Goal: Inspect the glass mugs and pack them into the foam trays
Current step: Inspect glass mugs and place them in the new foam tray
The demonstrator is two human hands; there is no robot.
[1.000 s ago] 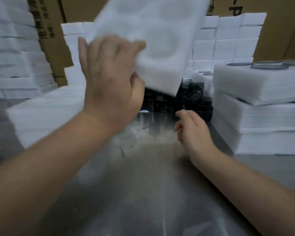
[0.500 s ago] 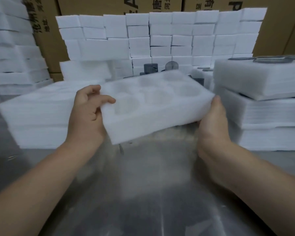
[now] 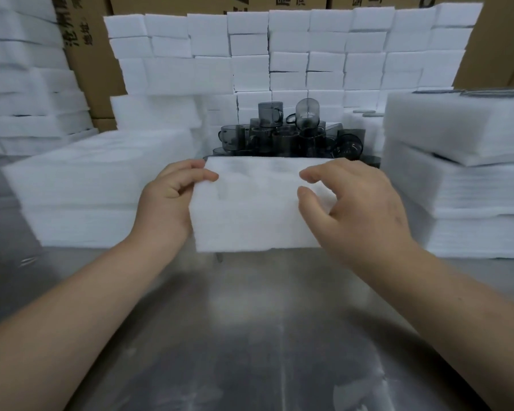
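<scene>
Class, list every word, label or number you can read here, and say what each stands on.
"沧州": printed sideways on the left cardboard box; the characters after it are blurred.
"地址": same box, beside it.
Unreadable, cut off by the frame: characters on the top cardboard boxes.
No text: foam tray, glass mugs.

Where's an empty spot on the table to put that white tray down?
The bare metal table up front, bordered by the left foam stack and the right foam stack. Behind the foam tray it is crowded with glass mugs.
</scene>
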